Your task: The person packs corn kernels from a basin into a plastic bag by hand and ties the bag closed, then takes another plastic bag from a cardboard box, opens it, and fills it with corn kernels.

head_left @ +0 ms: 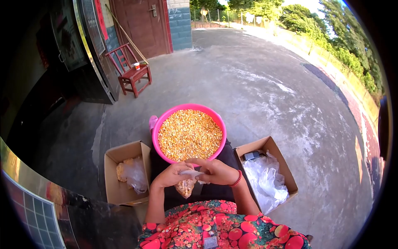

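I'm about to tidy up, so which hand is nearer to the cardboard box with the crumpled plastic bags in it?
Right. The right hand is just to the left of that cardboard box; the left hand is farther left, beyond the right one.

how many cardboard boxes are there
2. One cardboard box sits on the left of the pink basin, and a second cardboard box on its right. Any in the dark doorway area would be hard to see.

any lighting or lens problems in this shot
Head view: strong wide-lens distortion with black corners; sky washed out at top right; doorway at left very dark; bright glare on the plastic; corn reasonably sharp.
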`<state>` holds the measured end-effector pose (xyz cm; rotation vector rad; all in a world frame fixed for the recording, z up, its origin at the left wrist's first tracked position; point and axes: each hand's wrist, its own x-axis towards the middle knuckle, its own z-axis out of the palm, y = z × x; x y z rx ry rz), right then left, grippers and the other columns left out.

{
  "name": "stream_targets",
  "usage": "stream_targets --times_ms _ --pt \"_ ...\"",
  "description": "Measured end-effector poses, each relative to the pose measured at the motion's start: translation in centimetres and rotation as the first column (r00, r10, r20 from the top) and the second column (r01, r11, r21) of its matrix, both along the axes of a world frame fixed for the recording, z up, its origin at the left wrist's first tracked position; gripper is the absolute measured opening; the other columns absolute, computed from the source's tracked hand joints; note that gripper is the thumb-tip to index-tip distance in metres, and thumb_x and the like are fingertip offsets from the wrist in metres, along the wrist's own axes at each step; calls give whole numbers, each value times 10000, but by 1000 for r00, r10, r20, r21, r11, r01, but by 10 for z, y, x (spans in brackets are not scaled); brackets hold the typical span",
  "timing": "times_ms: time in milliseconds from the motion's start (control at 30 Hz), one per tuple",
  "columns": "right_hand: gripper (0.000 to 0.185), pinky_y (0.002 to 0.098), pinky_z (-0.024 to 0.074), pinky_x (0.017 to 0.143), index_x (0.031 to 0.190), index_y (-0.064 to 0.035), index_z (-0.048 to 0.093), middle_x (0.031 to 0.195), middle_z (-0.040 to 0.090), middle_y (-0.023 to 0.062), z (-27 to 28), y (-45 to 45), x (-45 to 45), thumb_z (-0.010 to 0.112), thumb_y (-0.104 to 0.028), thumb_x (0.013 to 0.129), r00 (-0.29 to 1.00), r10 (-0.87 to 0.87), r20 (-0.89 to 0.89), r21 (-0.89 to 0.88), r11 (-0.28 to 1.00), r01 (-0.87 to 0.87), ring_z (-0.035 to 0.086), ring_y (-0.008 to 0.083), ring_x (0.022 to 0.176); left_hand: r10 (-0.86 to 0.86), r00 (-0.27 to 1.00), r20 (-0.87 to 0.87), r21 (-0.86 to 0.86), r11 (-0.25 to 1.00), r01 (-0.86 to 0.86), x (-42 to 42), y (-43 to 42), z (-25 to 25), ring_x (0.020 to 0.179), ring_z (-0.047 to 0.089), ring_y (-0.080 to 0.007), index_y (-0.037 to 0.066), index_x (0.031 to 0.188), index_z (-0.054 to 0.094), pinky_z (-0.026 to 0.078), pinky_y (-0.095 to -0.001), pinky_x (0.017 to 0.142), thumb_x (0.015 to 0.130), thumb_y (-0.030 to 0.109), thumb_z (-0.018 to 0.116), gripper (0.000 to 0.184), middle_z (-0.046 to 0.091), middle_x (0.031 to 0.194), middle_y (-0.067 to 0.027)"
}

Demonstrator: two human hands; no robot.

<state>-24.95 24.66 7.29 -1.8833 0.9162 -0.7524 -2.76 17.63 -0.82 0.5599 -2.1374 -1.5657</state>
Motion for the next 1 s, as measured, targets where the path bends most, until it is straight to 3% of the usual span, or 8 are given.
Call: stream_targets --times_ms 33,233,333,400,500,733,900,1000 --pt "463 241 477 636 1283 -78 481 813 618 69 4 1 1 617 -29 843 993 110 42 104 988 -114 588 89 713 69 995 -69 331 943 -43 -4 10 13 987 543 -106 6 1075 623 449 -279 845 850 107 658 249 585 1050 -21" --pt "326 208 464 613 1200 -47 568 909 615 6 -8 0 16 506 25 889 879 101 466 118 978 -174 546 37 796 14 982 -189 267 963 37 -11 7 -10 965 567 -99 20 1131 581 461 -267 834 864 104 651 289 608 1054 -13" --pt "402 219 464 600 1250 -63 527 922 621 5 -2 2 10 543 23 858 915 -18 404 215 974 -76 532 41 747 30 986 -163 316 948 23 -12 11 -7 967 562 -93 25 1150 571 457 -272 841 880 119 643 295 608 1057 3" --pt "488 259 489 615 1283 -67 491 922 642 50 -20 -8 6 582 28 812 993 -45 108 -339 938 79 591 91 713 60 997 -51 224 973 -47 -13 14 10 969 574 -108 37 1165 585 455 -280 854 894 113 618 284 617 1053 -2" --pt "519 360 521 698 1256 -83 495 930 643 178 -32 -12 2 632 -19 759 986 -157 -54 -301 944 134 663 272 841 53 998 -30 167 985 -47 -9 13 22 966 577 -118 20 1148 607 454 -282 856 898 97 596 261 620 1055 -25" --pt "541 307 493 582 1250 -86 514 678 622 105 -13 -1 6 676 -47 736 955 -238 -179 -238 952 193 649 213 628 130 991 40 -62 990 -127 -1 13 23 967 574 -115 -17 1115 613 447 -275 855 902 113 589 250 627 1038 -61" --pt "240 200 456 640 1135 -4 575 803 606 -18 16 8 3 553 8 897 986 -57 159 102 994 41 551 19 746 141 985 -97 91 987 -132 -8 18 18 833 545 -51 -2 1048 630 454 -238 745 933 135 564 191 628 877 12" --pt "223 197 459 735 1127 24 573 917 615 -1 3 6 2 527 20 909 864 -108 491 274 961 -35 562 41 829 159 979 -130 100 984 -147 -11 19 16 829 545 -47 -1 1028 635 454 -226 735 933 144 569 185 628 875 20"
